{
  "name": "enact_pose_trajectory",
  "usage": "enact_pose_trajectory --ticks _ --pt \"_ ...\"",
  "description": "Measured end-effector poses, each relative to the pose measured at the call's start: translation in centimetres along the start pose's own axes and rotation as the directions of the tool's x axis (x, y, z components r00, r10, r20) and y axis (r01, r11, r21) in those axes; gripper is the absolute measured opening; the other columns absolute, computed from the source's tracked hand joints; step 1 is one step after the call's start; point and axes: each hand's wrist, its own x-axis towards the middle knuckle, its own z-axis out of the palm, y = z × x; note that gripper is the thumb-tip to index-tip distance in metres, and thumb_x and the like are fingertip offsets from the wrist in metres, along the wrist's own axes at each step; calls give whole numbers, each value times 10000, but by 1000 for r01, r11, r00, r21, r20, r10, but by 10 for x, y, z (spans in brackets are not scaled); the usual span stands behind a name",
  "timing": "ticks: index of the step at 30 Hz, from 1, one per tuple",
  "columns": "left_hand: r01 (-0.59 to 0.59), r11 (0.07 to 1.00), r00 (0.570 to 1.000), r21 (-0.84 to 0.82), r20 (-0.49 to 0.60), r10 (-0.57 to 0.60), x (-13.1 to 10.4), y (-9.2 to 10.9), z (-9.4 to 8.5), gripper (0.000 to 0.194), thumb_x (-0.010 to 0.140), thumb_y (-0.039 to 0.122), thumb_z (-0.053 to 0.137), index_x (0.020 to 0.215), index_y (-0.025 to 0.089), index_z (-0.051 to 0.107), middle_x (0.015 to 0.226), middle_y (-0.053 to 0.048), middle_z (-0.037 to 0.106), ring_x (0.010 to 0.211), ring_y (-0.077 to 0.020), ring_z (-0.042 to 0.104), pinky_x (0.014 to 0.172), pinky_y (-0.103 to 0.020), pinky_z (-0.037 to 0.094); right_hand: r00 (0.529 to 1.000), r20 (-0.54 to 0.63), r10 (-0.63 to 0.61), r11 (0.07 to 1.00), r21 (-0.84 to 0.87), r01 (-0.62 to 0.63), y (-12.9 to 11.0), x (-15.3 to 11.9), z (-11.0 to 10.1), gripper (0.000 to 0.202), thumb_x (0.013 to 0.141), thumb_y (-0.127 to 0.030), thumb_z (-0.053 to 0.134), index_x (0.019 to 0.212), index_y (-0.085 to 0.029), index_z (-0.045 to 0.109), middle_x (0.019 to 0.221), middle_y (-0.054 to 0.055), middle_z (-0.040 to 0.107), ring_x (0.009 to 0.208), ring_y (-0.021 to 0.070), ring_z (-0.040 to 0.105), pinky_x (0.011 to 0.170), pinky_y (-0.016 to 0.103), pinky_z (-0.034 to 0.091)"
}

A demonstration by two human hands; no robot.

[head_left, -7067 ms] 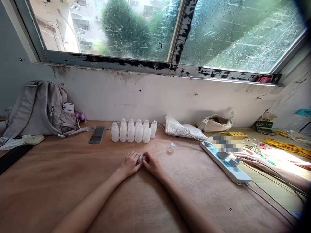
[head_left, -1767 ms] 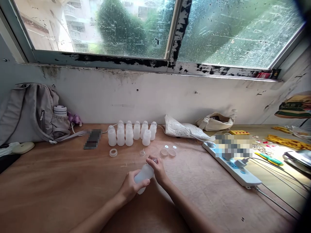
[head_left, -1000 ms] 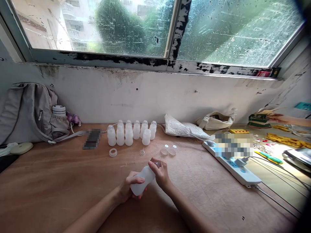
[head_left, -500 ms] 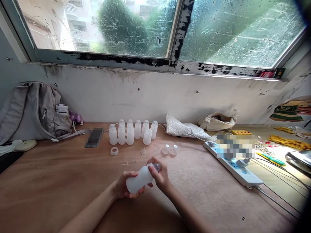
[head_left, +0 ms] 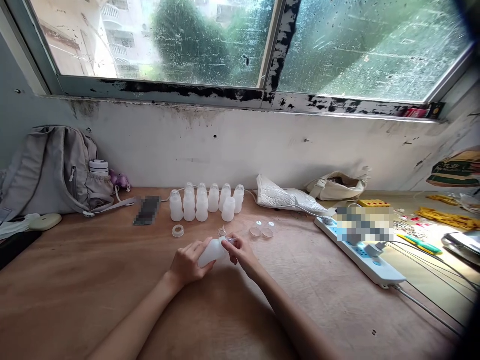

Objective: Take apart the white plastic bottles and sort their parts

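Note:
A frosted white plastic bottle (head_left: 211,253) lies tilted between my hands, low over the wooden table, with its neck to the right. My left hand (head_left: 190,262) is wrapped over the bottle's body from the left. At the neck end, the fingers of my right hand (head_left: 242,254) pinch the clear cap (head_left: 230,240), which they partly hide. Just beyond the bottle is a small clear ring-shaped piece (head_left: 222,231). Several similar frosted bottles (head_left: 201,204) with clear caps stand in a group farther back. In front of them stands one bottle without a cap (head_left: 228,210).
A tape roll (head_left: 178,231) lies left of centre and two clear round pieces (head_left: 267,232) to the right. A blurred dark flat object (head_left: 147,210) and a grey backpack (head_left: 56,170) are at left. At right are a white power strip (head_left: 363,257) with cables and a silvery pouch (head_left: 285,195).
Both hands have moved forward with the bottle, away from me. My left hand has turned so its back faces up, and the bottle lies flatter.

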Motion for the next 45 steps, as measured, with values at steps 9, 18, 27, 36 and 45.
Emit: enact_pose_trajectory --ticks 9,18,27,36,45 --pt "327 744 904 -582 423 -67 11 -8 -12 417 609 381 637 927 111 631 628 4 574 523 -114 485 465 -195 343 925 374 60 994 61 -89 -9 0 -24 410 609 -249 674 1000 -202 564 650 -37 514 531 79 445 447 181 366" --pt "439 623 860 -648 503 -83 15 -12 -12 355 607 393 631 823 111 634 567 9 520 436 -95 444 344 -178 322 969 238 -63 987 160 25 -6 3 -31 181 646 -239 622 807 -183 681 962 44 531 773 138 505 631 247 445" --pt "456 619 855 -640 509 -103 15 -11 -12 345 610 381 637 821 108 639 569 10 522 435 -91 438 343 -182 336 978 156 138 990 -49 -132 -2 7 -30 341 705 -484 562 690 -149 498 488 -54 492 350 54 420 316 165 306" --pt "456 596 862 -662 495 -109 16 -9 -13 339 620 396 634 802 109 618 574 12 505 442 -86 445 331 -171 352 995 95 -26 997 78 19 -4 8 -33 241 654 -328 657 767 -120 608 648 -12 557 515 71 497 489 216 427" --pt "470 595 855 -652 505 -122 16 -10 -12 341 623 397 634 805 110 604 583 15 512 441 -83 442 325 -174 355 997 22 77 997 -5 -77 2 11 -33 310 661 -425 627 652 -129 535 515 -37 486 427 78 472 347 189 370"
